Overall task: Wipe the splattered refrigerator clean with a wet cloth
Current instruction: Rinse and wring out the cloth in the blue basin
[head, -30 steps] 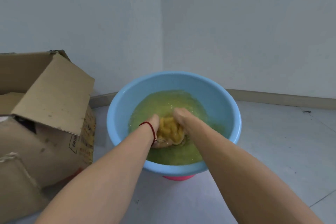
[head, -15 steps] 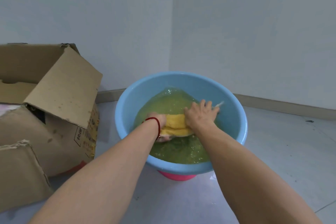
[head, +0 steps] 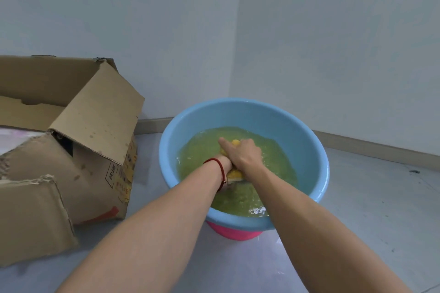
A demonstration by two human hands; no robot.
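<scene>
A blue basin (head: 307, 143) of greenish water stands on the floor in the room's corner. Over the water, both hands hold a yellow cloth (head: 235, 174). My right hand (head: 242, 154) lies on top, fingers curled round the bunched cloth, with a bit of yellow showing at the knuckles. My left hand (head: 223, 162), with a red string at its wrist, grips the cloth from below and is mostly hidden under the right hand. No refrigerator is in view.
An open, stained cardboard box (head: 71, 140) with raised flaps stands left of the basin, close to its rim. A pink basin (head: 234, 232) sits under the blue one. Grey floor (head: 371, 200) stretches to the right; walls meet behind the basin.
My right hand's fingers, spread flat over the cloth half a second ago, have curled round it. The cloth is now bunched between both hands. The camera has shifted slightly.
</scene>
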